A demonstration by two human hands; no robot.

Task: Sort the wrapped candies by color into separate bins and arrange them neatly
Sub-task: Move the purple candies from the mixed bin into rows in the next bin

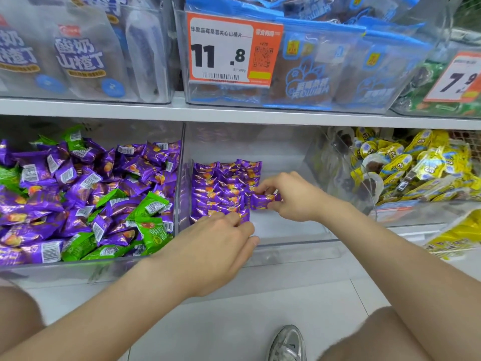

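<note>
Shop shelf (234, 114), head view; middle clear bin (294, 246) held neat purple rows (223, 186) | step: placing; right hand (289, 196) pinched a purple candy (265, 200) just beside the rows, long axis left-right | left hand (221, 241) curled at the front row; grip unclear | next: likely seat it flush, same heading | mixed bin (88, 264) still unsorted

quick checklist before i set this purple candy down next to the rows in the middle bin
1. Colour match: the candy in the right hand is purple like the rows: ok.
2. Grip: thumb and fingers pinch the candy: ok.
3. Free spot: bare floor of the middle bin shows right of the rows: ok.
4. Left hand: on the front row, and whether it holds a candy is hidden: cannot tell.
5. Left bin: green candies mixed with purple ones: not ok.
</note>
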